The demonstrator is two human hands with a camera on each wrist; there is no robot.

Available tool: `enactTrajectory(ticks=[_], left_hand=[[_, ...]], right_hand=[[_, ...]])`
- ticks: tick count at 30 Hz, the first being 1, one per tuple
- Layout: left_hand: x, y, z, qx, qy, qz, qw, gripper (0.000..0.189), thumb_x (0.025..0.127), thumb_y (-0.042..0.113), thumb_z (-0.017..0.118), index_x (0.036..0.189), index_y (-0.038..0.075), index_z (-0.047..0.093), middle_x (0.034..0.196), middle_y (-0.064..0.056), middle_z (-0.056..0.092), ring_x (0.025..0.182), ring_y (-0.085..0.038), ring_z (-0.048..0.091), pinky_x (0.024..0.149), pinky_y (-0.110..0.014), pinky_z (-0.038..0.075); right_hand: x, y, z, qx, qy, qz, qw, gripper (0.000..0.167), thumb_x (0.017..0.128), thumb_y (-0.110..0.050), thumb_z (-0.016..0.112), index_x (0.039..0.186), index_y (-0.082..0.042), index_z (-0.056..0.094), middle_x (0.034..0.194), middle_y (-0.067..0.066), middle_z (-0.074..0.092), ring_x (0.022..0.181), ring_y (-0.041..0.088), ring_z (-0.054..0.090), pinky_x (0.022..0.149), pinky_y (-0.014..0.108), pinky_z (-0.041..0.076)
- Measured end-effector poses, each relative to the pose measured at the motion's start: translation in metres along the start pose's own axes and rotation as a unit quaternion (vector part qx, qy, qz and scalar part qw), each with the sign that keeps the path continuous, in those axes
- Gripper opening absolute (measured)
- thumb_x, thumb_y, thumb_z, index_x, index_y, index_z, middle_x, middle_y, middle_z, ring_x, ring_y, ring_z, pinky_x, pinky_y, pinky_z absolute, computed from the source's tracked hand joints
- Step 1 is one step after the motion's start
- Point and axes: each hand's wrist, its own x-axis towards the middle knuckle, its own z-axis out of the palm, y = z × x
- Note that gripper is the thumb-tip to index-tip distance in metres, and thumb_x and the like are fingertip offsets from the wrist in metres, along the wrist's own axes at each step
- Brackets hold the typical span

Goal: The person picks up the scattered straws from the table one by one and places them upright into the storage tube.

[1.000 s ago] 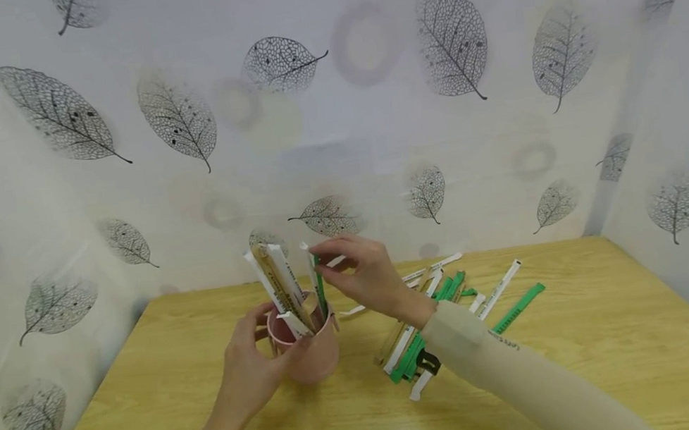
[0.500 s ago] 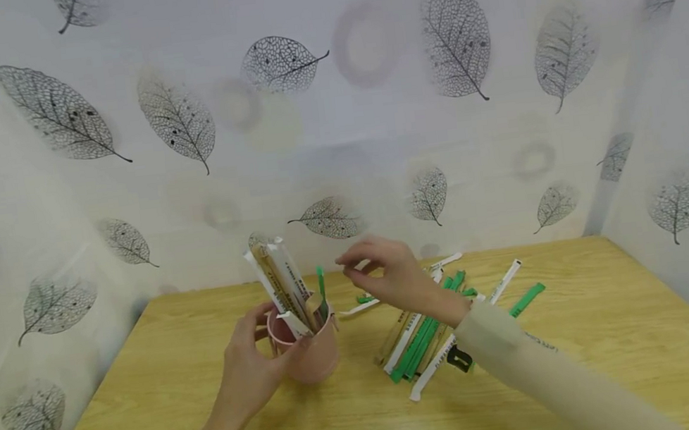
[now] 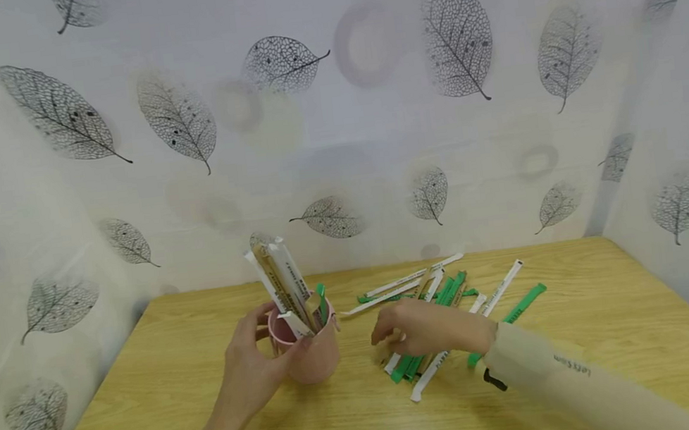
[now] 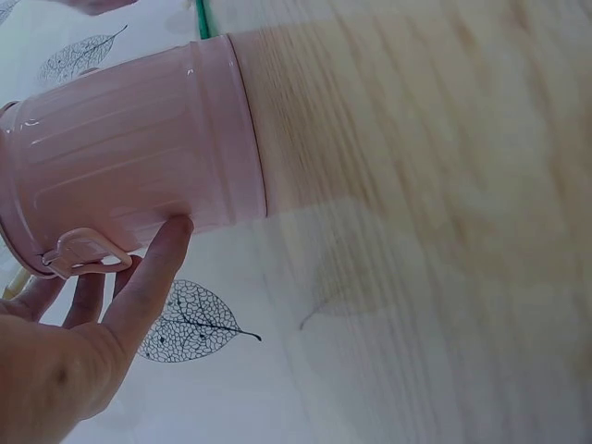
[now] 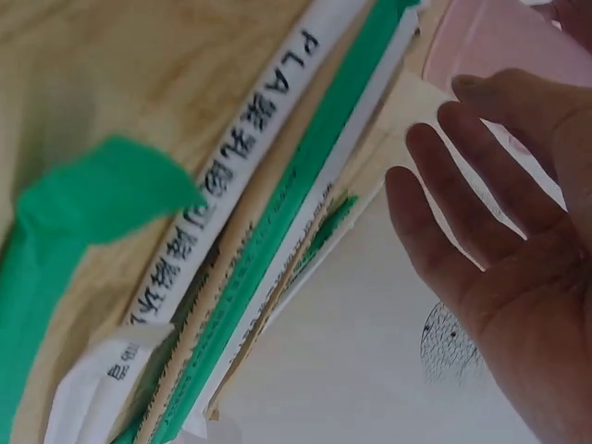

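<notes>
On the left of the table stands a pink bucket (image 3: 319, 360) with ribbed sides and small side handles. My left hand (image 3: 250, 367) grips it, thumb at the front and fingers round the far left side; the left wrist view shows fingers against its wall near a handle. Several wrapped straws (image 3: 272, 273), white, brown and green, lean upright inside. My right hand (image 3: 424, 326) hovers over a loose pile of wrapped straws (image 3: 404, 370). In the right wrist view its fingers are spread and loosely bent, with nothing held, beside a green straw (image 5: 287, 217).
More straws lie towards the back, such as a white straw (image 3: 415, 274), and a green straw (image 3: 525, 301) lies at the right. A black object (image 3: 494, 379) shows under the right wrist. Leaf-printed white cloth (image 3: 373, 133) walls the wooden table (image 3: 206, 344).
My right hand has let go of a green straw at the bucket and moved right and down over the pile. The green straw sits lower in the bucket. My left hand has stayed put.
</notes>
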Motion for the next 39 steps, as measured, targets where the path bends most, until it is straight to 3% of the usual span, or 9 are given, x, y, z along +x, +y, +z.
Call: enactTrajectory(ticks=[6,13,23,28,33,39], left_hand=[[-0.003,-0.002,0.001,-0.001,0.002,0.006,1.0000,0.073,0.085,0.038,0.083,0.144,0.010,0.050,0.138,-0.015,0.057,0.115,-0.035,0.062,0.093,-0.057,0.056],[-0.004,-0.001,0.002,-0.001,0.006,0.013,0.9999,0.071,0.086,0.037,0.083,0.143,0.010,0.051,0.136,-0.016,0.058,0.114,-0.034,0.063,0.092,-0.056,0.056],[0.000,0.001,0.004,-0.002,0.009,0.006,0.9999,0.071,0.085,0.037,0.083,0.143,0.009,0.051,0.134,-0.015,0.059,0.114,-0.034,0.063,0.093,-0.057,0.056],[-0.001,0.000,0.005,-0.007,0.010,0.007,0.9999,0.072,0.085,0.036,0.084,0.142,0.009,0.051,0.133,-0.015,0.059,0.113,-0.033,0.063,0.093,-0.056,0.056],[-0.003,0.000,0.005,-0.011,0.009,0.007,0.9999,0.072,0.085,0.037,0.083,0.143,0.009,0.051,0.134,-0.015,0.059,0.114,-0.034,0.063,0.094,-0.056,0.056],[-0.005,0.000,0.005,-0.007,0.006,0.002,1.0000,0.073,0.086,0.038,0.083,0.144,0.010,0.049,0.140,-0.015,0.056,0.116,-0.035,0.062,0.094,-0.056,0.056]], right_hand=[[-0.004,-0.013,0.014,-0.015,-0.049,0.027,0.9983,0.022,0.092,0.000,0.072,0.109,-0.013,0.078,0.105,-0.003,0.074,0.097,0.004,0.069,0.084,0.015,0.056],[-0.005,-0.017,0.022,-0.117,-0.043,0.010,0.9921,0.024,0.090,0.000,0.074,0.105,-0.017,0.080,0.100,-0.004,0.073,0.090,0.005,0.067,0.072,0.012,0.052],[-0.003,-0.011,0.021,-0.176,-0.025,-0.016,0.9840,0.015,0.092,-0.010,0.076,0.102,-0.020,0.079,0.097,-0.007,0.071,0.085,0.004,0.060,0.074,0.016,0.051],[-0.004,-0.013,0.017,-0.187,0.032,-0.070,0.9793,0.020,0.090,-0.003,0.074,0.105,-0.016,0.078,0.096,-0.006,0.071,0.083,0.004,0.059,0.070,0.012,0.049],[-0.004,-0.016,0.005,-0.203,0.120,-0.132,0.9629,0.017,0.086,-0.001,0.078,0.100,-0.012,0.078,0.095,-0.003,0.070,0.083,0.006,0.064,0.073,0.011,0.052],[-0.005,-0.021,-0.015,-0.186,0.210,-0.157,0.9470,0.023,0.085,0.000,0.080,0.103,-0.014,0.074,0.096,0.001,0.064,0.075,0.006,0.061,0.066,0.012,0.050]])
